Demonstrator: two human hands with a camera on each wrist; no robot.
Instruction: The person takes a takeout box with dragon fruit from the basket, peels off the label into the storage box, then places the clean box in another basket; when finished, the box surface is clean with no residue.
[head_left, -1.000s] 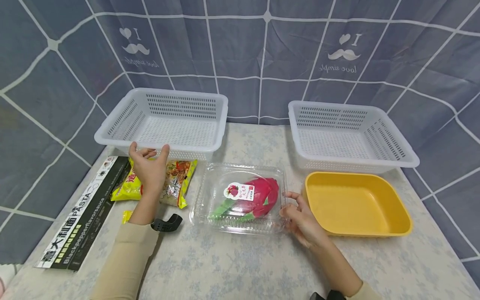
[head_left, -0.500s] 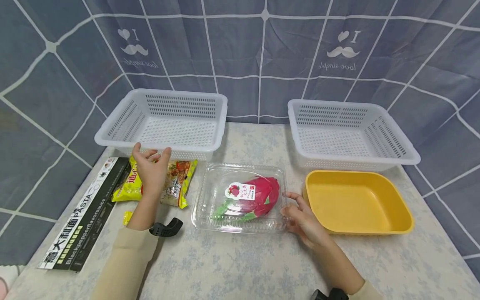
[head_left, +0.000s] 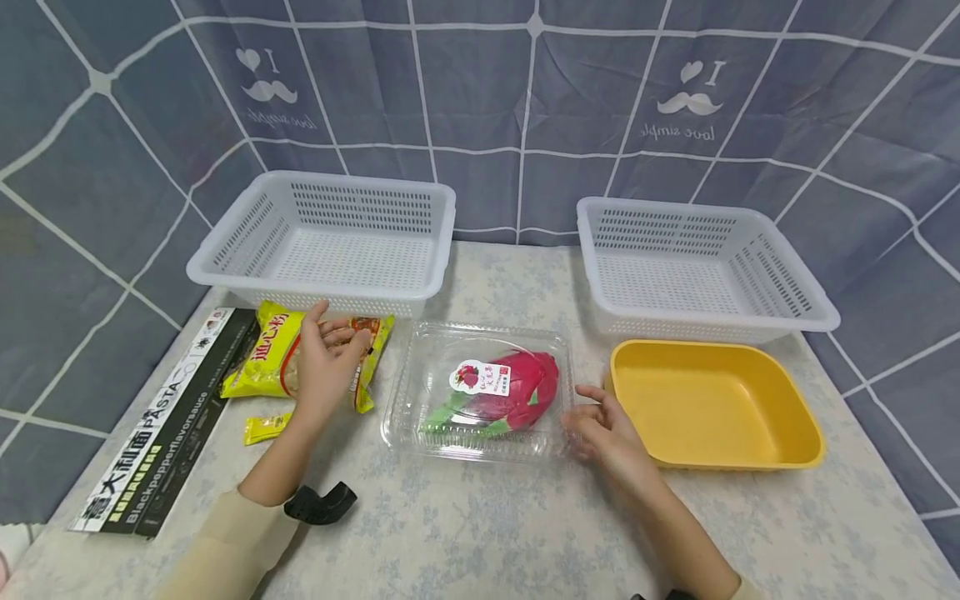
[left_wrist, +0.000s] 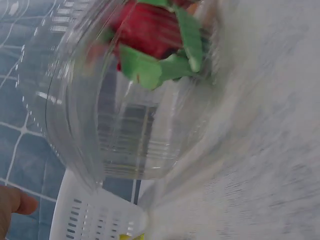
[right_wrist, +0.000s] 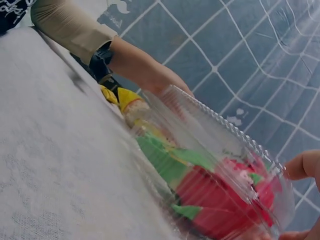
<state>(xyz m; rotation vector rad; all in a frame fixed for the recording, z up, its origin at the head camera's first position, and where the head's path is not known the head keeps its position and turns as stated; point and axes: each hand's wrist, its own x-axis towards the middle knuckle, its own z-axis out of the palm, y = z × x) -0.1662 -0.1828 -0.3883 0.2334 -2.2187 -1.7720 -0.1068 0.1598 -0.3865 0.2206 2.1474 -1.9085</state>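
Observation:
A clear plastic clamshell box sits mid-table with a red dragon fruit inside, green leaves pointing left and a white label on the lid. My right hand is at the box's right side, thumb and index fingertips right at its edge. In the right wrist view two of its fingers show beside the lid rim. My left hand is over a yellow noodle packet, fingers loosely bent and nothing held. A fingertip of it shows at the left wrist view's edge.
Two white perforated baskets stand at the back, left and right, the right basket behind a yellow tray. A black-and-white pasta box lies along the left side. A small yellow sachet lies near my left forearm.
My left hand has come away from the left basket's front rim, moving right and toward me, uncovering more of the noodle packet and the sachet. The right hand and clamshell box have barely moved.

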